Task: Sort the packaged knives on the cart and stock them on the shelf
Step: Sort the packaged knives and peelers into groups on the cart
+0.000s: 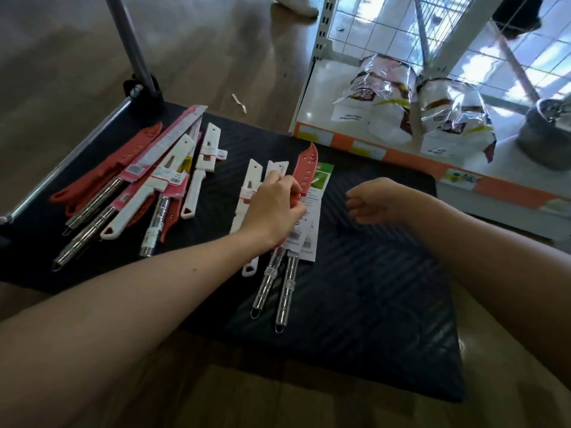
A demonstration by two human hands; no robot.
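On the black ribbed cart [370, 288] the packaged knives lie in two groups, which reads as sorting under way. At the deck's 9 to 10 o'clock side is a loose, overlapping heap [148, 186] of red sheaths, white sheaths, pink cards and steel handles, crossing one another and probably not yet gone through. Near the middle is a tidier group, laid side by side with the handles all pointing to 6 o'clock, so that like sits with like.

The left hand [272, 208] rests on this middle group. Its fingers are bent, and thumb and fingers close on the red-sheathed knife [306, 165] about where blade meets handle, though the exact contact is hidden under the palm. At its 9 o'clock, just beside, lie two white-sheathed knives [251, 177]. At its 3 o'clock lies a green-and-white carded knife [321, 186], and two steel handles [287, 291] stick out toward 6 o'clock. My guess is that the red one is being squared up against its neighbours or lifted out to its own kind.

The right hand [370, 200] hovers over bare deck at 3 o'clock of the left, fingers loosely curled and holding nothing, likely waiting to help.

The shelf [401, 156], edged in orange, stands past the cart at 1 to 2 o'clock. It carries two shiny food bags [380, 97] and a metal pot [547, 134]; no knives are on it, so stocking has not begun.
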